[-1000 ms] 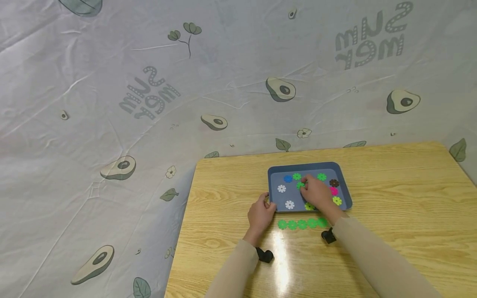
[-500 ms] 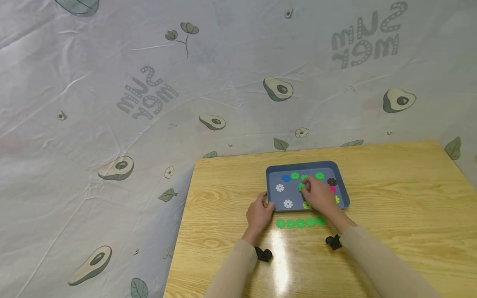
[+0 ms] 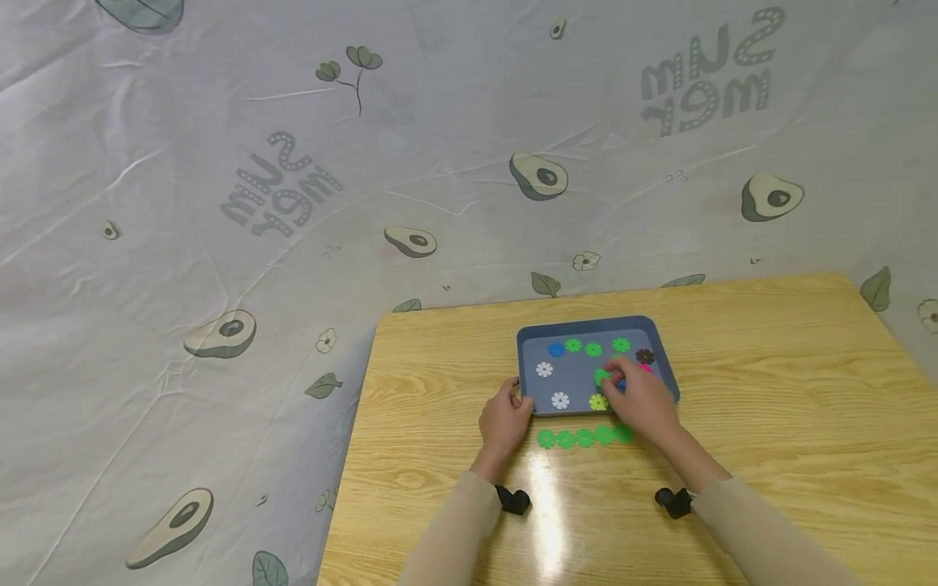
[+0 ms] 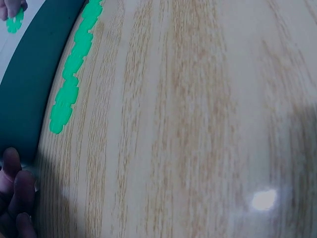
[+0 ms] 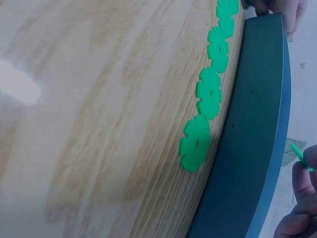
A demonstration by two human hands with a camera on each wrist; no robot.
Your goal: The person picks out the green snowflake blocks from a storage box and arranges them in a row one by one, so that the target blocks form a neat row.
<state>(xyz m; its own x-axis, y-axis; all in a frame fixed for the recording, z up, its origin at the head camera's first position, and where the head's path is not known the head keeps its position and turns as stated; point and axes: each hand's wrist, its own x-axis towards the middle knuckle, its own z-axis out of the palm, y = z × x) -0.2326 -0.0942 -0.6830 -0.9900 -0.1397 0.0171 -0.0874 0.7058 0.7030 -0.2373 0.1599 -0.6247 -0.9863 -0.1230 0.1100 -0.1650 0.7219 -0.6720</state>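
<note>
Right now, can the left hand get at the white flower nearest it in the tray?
Likely yes: nothing covers that white flower, though the left hand would first need to release the tray.

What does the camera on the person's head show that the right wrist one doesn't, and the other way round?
Only the head view shows the loose discs inside the tray, including a white disc, a blue disc and a brown disc, and the beige sleeves.

Only the right wrist view shows the tray's outer wall up close, and the held green disc nearly edge-on.

Both show the row of green discs on the wooden table, part of the tray, the left hand and the right hand.
</note>
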